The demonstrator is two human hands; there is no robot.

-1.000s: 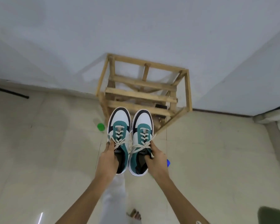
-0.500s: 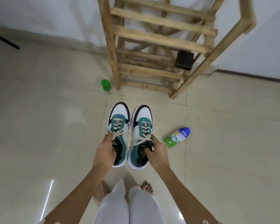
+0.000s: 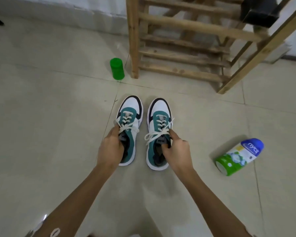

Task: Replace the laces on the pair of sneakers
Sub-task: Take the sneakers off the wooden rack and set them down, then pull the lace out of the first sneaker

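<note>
Two white, teal and black sneakers with cream laces are low over the tiled floor, toes pointing away from me. My left hand (image 3: 111, 148) grips the left sneaker (image 3: 130, 115) at its collar, fingers inside the opening. My right hand (image 3: 175, 149) holds the right sneaker (image 3: 158, 124) the same way, at the tongue and collar. A gap separates the two shoes. Both shoes' laces are tied, with loose ends hanging over the sides. Whether the soles touch the floor is unclear.
A wooden slatted rack (image 3: 186, 48) stands just beyond the shoes, with a black box (image 3: 259, 11) on it. A green lidded jar (image 3: 117, 68) sits by the rack's left leg. A green and blue bottle (image 3: 238, 156) lies on the floor to the right.
Both hands have brought the sneakers down from chest height toward the floor, and the shoes have moved apart. My view has tipped downward and come closer to the floor.
</note>
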